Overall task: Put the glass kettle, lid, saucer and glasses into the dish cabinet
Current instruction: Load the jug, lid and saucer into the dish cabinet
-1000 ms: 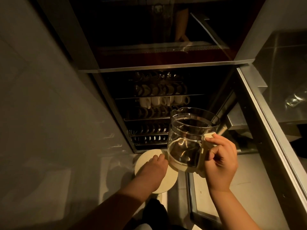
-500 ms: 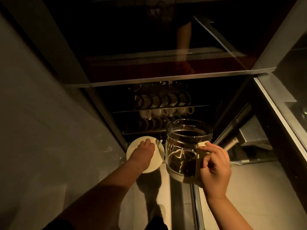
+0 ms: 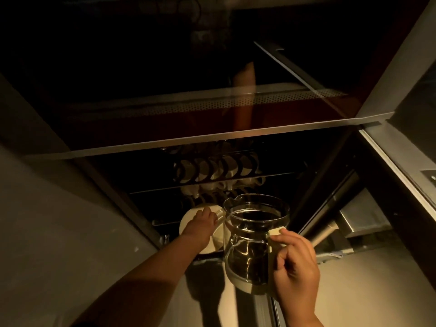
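Note:
My right hand [image 3: 295,263] grips the pale handle of the empty glass kettle [image 3: 250,239] and holds it upright in front of the open dish cabinet [image 3: 146,223]. My left hand [image 3: 200,224] lies over a round cream saucer [image 3: 186,219] and holds it at the mouth of the cabinet's lower rack, just left of the kettle. Part of the saucer is hidden by my hand and the kettle. No lid or glasses show in this view.
Inside the cabinet, wire racks hold rows of white cups [image 3: 217,169] standing on edge. A dark glass panel with a metal edge [image 3: 212,135] juts out above the opening. A grey wall [image 3: 59,220] stands left, a steel counter edge [image 3: 396,159] right.
Both hands have moved forward toward the cabinet. The saucer went from below the rack edge to its mouth, and the kettle followed beside it. The view has come closer to the racks.

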Demonstrator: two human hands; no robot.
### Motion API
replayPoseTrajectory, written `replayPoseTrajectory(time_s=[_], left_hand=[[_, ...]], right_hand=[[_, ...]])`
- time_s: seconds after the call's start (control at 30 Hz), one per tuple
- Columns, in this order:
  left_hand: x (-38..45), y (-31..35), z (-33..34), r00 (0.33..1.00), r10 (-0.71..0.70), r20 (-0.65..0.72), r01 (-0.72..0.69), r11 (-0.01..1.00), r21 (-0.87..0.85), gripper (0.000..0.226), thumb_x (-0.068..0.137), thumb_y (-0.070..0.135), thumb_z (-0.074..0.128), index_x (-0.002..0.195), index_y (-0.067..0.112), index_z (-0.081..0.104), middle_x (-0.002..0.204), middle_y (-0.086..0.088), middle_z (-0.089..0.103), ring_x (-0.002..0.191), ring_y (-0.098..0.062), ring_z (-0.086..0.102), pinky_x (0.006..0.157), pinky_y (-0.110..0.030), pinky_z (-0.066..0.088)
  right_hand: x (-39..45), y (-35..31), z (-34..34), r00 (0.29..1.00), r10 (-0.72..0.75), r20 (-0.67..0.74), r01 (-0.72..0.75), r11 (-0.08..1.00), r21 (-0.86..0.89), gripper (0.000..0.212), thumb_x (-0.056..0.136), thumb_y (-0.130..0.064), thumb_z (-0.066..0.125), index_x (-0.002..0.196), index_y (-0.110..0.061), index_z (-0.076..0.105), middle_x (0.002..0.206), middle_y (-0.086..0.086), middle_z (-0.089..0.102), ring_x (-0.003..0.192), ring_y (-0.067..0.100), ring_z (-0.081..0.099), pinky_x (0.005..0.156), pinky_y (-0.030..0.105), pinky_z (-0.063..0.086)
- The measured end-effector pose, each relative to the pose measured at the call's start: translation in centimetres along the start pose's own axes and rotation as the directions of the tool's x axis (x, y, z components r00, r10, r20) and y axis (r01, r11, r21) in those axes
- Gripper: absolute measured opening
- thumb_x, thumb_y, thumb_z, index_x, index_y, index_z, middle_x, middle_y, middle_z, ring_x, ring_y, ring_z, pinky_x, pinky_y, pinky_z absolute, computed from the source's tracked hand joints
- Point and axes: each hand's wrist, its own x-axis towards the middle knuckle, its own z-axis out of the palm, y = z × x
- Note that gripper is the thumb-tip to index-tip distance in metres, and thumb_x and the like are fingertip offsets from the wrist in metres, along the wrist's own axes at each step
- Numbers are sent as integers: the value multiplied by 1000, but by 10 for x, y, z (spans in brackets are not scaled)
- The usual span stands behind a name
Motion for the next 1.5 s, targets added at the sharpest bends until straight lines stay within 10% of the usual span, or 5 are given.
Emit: replayPoseTrajectory(time_s=[0.67,0.97,1.13,1.27,1.5], left_hand=[[85,3,14,990,-117,80,140,898,-417,39,99,27,42,130,5,50,134,-17,50,124,-32,45,104,-31,35],[91,2,19,960,-248,128,268,689,-673,38,95,28,51,122,2,57,127,-16,57,118,-34,53,102,-40,43],[68,-2,33,990,-62,-127,11,932,-362,8,91,26,54,98,23,56,109,-2,62,101,-19,58,88,-29,47],[61,-8,59,988,102,-115,-110,992,-63,62,92,48,46,144,16,31,148,-3,33,136,-20,28,116,-38,19],[68,-4,53,989,14,-145,-43,978,-202,38,97,26,46,134,21,40,135,-2,47,122,-19,43,104,-29,29]], right_hand=[[19,40,18,1000,-25,-3,25,999,40,16,73,-14,45,57,-14,50,96,-16,62,108,11,54,96,11,34],[23,47,26,1000,-27,5,27,999,18,17,73,-11,46,57,-12,52,95,-16,61,107,8,53,95,11,36],[22,48,28,1000,-9,-2,9,999,41,15,73,-10,47,58,-14,50,97,-17,61,108,8,53,96,10,34],[20,48,27,1000,-26,10,26,999,26,15,73,-14,45,59,-17,48,97,-16,61,109,9,52,97,9,33],[16,48,28,1000,-11,22,11,1000,18,16,73,-15,45,58,-14,49,97,-19,60,109,7,51,96,8,32]])
